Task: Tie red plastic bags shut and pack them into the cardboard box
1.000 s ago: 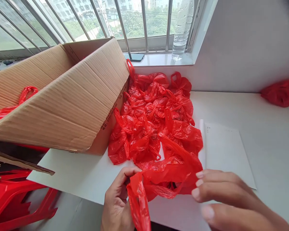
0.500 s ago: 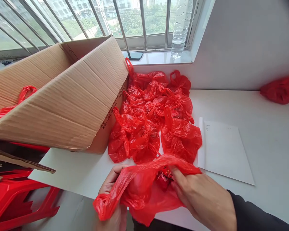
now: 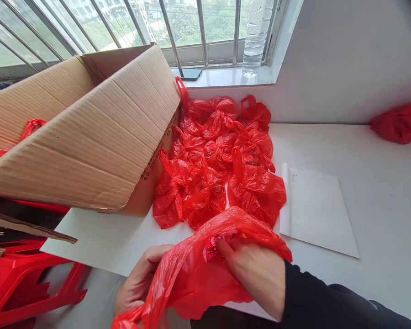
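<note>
Your left hand [image 3: 135,281] has shifted left since the earlier frame, grip clasping the open red bag [image 3: 196,285] over the near edge of the surface [image 3: 99,242]; inside, your right hand [image 3: 255,269] touches a printed packet [image 3: 210,249], its grip too hidden to tell.

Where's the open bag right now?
In the head view, the open bag is at bottom centre, left hand holding it, right hand inside, in front of the tied bags.
</note>
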`<action>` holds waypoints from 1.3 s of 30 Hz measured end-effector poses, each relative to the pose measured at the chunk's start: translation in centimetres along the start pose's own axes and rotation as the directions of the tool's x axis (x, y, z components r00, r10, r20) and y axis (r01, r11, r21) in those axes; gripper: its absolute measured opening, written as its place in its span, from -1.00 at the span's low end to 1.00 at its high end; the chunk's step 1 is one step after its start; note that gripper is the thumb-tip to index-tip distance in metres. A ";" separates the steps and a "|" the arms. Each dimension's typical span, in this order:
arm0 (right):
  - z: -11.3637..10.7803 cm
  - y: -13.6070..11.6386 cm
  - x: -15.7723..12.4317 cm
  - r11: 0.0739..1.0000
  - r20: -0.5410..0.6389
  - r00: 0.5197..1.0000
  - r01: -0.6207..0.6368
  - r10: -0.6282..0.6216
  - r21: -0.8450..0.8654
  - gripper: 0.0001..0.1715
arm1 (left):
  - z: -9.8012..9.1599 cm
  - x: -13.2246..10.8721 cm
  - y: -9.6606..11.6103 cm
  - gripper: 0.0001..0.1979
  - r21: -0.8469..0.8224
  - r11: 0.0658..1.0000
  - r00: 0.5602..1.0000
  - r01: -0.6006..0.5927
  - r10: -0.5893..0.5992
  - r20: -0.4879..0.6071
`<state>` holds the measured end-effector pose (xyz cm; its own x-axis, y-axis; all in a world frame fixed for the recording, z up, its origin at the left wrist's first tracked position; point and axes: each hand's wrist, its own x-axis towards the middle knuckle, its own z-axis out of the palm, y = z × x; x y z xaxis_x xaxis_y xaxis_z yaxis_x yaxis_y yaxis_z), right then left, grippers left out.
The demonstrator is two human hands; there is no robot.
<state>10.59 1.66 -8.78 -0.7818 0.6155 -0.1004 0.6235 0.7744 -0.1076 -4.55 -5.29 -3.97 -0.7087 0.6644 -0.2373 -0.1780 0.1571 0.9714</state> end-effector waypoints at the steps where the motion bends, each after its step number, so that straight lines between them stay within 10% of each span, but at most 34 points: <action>1: 0.2 -0.3 0.5 1.000 0.005 1.000 -0.016 0.016 -0.020 -0.66 | 0.2 -0.3 0.3 -0.57 -0.020 0.998 0.999 0.052 -0.052 0.004; 13: -0.2 -0.3 0.5 0.998 -0.068 0.998 0.017 -0.013 0.057 -0.41 | -0.1 -0.4 0.0 -0.57 -0.210 0.943 0.964 0.257 -0.234 0.126; 23: 1.5 -0.2 -1.4 0.956 0.024 0.999 -0.034 0.043 -0.292 -0.41 | -2.0 0.7 -2.0 -0.58 -0.200 0.948 0.928 0.247 -0.172 0.332; 34: 0.1 -0.1 -2.5 0.975 -0.081 0.985 0.162 -0.151 0.156 -0.43 | -2.2 1.0 -2.5 -0.66 -0.221 0.954 0.908 0.205 -0.101 0.407; 39: 1.1 0.3 -3.3 0.997 -0.034 0.999 -0.025 0.023 -0.068 -0.43 | -1.8 1.1 -2.5 -0.67 -0.243 0.955 0.922 0.169 -0.065 0.382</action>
<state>13.39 -0.32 -9.60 -0.7671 0.6378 -0.0689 0.6409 0.7667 -0.0374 -6.11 -6.30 -6.62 -0.3810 0.8812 -0.2798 -0.4556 0.0844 0.8862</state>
